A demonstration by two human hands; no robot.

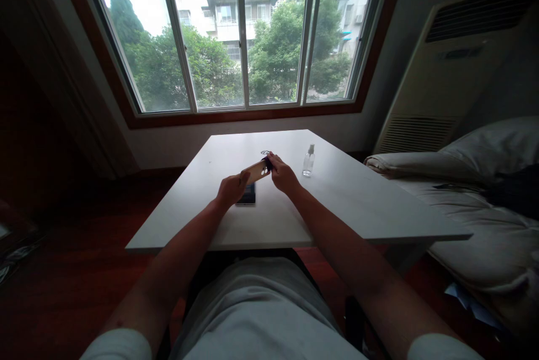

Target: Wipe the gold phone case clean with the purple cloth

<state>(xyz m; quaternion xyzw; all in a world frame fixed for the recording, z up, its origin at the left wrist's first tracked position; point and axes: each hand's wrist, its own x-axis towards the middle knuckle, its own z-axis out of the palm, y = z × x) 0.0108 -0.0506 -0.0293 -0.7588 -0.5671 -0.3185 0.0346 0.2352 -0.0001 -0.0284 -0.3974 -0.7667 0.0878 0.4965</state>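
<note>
Over the middle of a white table (357, 203), both my hands hold a gold-backed phone (256, 171) just above the surface. My left hand (231, 187) grips its near end, and my right hand (283, 173) pinches its far end with closed fingers. A small dark thing shows at my right fingertips, too small to name. Under the held phone, a second dark phone (246, 196) lies flat on the table. A small dark cord or loop (265, 153) lies just beyond my right hand.
A small clear spray bottle (309, 160) stands upright to the right of my right hand. A bed with a pillow (488, 152) is at the right, with a standing air conditioner (455, 68) behind it. A wide window (236, 34) faces me beyond the table.
</note>
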